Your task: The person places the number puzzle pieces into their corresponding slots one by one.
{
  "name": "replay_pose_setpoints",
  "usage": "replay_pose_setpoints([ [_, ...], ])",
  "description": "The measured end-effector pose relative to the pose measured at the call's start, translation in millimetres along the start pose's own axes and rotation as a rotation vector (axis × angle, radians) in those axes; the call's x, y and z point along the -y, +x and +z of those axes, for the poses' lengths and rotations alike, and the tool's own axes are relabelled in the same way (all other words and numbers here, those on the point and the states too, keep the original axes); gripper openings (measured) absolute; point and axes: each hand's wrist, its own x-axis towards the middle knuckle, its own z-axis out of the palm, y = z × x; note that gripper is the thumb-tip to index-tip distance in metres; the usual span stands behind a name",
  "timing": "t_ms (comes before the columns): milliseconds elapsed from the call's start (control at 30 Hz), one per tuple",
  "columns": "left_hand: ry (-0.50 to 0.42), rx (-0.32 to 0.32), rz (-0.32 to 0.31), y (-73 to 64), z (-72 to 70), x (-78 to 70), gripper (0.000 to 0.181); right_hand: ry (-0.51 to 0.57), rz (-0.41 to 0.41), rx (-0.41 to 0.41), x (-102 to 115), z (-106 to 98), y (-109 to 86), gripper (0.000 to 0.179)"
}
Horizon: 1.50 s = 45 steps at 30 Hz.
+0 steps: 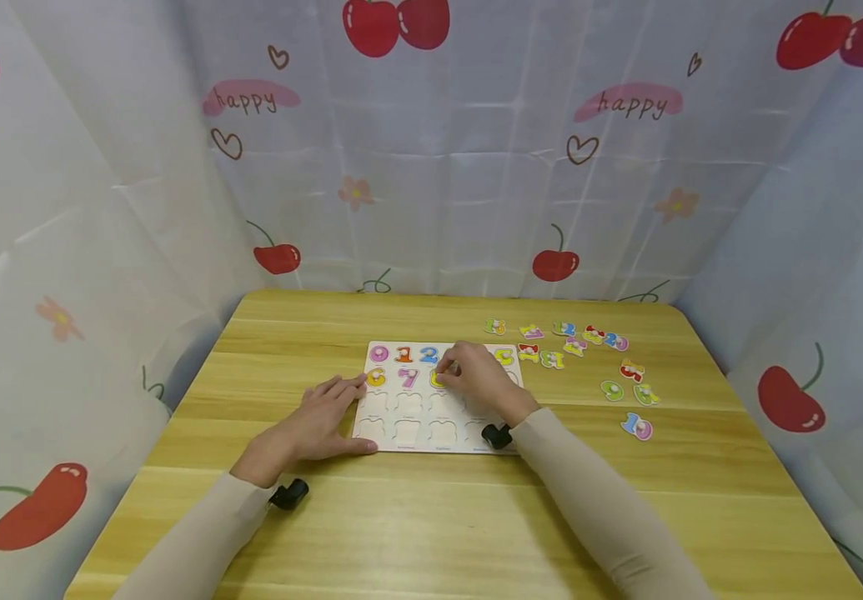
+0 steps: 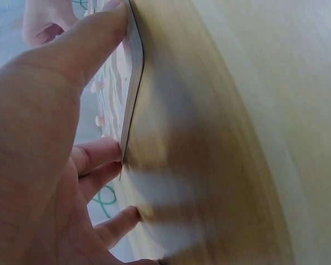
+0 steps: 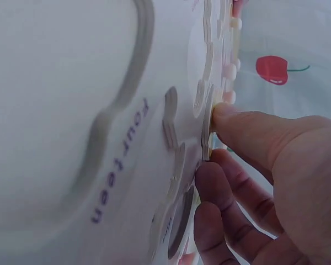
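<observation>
A white number puzzle board (image 1: 425, 419) lies on the table, with knobbed number pieces in its upper rows and outlined recesses in the lower ones. My left hand (image 1: 318, 425) rests at its left side, fingers spread. The left thumb (image 2: 107, 25) lies on the near corner, and a fingertip touches the board's edge. Over the second row, my right hand (image 1: 479, 375) pinches a yellow number piece (image 1: 437, 380) between thumb and fingers. The piece's edge (image 3: 207, 130) stands close over the board in the right wrist view. This hand hides part of the upper rows.
Several loose number pieces lie right of the board, among them a green nine (image 1: 612, 390), a ten (image 1: 637, 427) and a red-and-yellow piece (image 1: 632, 371). More lie behind its right corner, including a thirteen (image 1: 552, 359). A cherry-print curtain (image 1: 439, 200) surrounds the wooden table (image 1: 431, 533).
</observation>
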Motion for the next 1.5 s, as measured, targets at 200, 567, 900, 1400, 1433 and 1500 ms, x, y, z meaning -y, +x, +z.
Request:
replay_pose_setpoints([
  [200,-0.003,-0.006,-0.006,0.9,0.7,1.6,0.11,0.023,0.026,-0.001,-1,2,1.3,0.005],
  [567,-0.004,-0.006,-0.008,2.1,1.6,1.7,0.109,0.104,0.027,-0.019,-3,5,-0.2,0.004],
  [900,-0.009,-0.004,-0.011,1.9,3.2,2.8,0.111,0.099,0.075,-0.001,-3,4,-6.3,0.004],
  [1400,-0.003,0.015,-0.021,1.4,2.6,-2.2,0.11,0.055,0.088,-0.061,-30,-22,-30.6,0.011],
  [1433,-0.003,0.013,-0.019,1.3,2.7,-2.0,0.11,0.049,0.088,-0.074,-34,-26,-33.1,0.012],
  [1500,-0.002,0.007,-0.012,1.1,2.7,-1.3,0.11,0.04,0.09,-0.103,-42,-34,-39.7,0.013],
])
